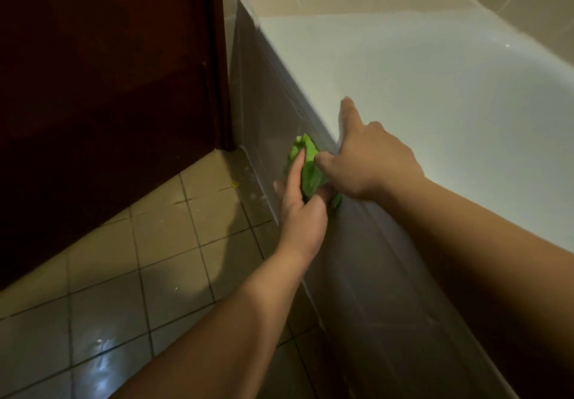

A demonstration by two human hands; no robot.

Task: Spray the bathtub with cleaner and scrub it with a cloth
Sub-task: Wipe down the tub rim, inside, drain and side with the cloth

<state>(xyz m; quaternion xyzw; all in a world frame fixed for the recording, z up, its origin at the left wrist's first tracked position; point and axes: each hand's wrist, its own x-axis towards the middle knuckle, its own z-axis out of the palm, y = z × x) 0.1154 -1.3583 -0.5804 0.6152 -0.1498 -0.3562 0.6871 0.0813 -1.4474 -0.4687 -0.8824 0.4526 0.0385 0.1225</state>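
Observation:
A crumpled green cloth [310, 165] sits against the grey outer side panel [270, 113] of the white bathtub [403, 66], just below the rim. My left hand [302, 209] grips the cloth from below, its index finger laid along the cloth. My right hand [369, 162] comes over the tub's rim with its thumb pressed on the cloth and its index finger stretched out along the rim; its other fingers are curled. No spray bottle is in view.
A dark wooden door [108, 72] stands at the left, next to the tub's end. Beige floor tiles [124, 274] with dark grout lie below. Beige wall tiles [512, 1] run behind the tub.

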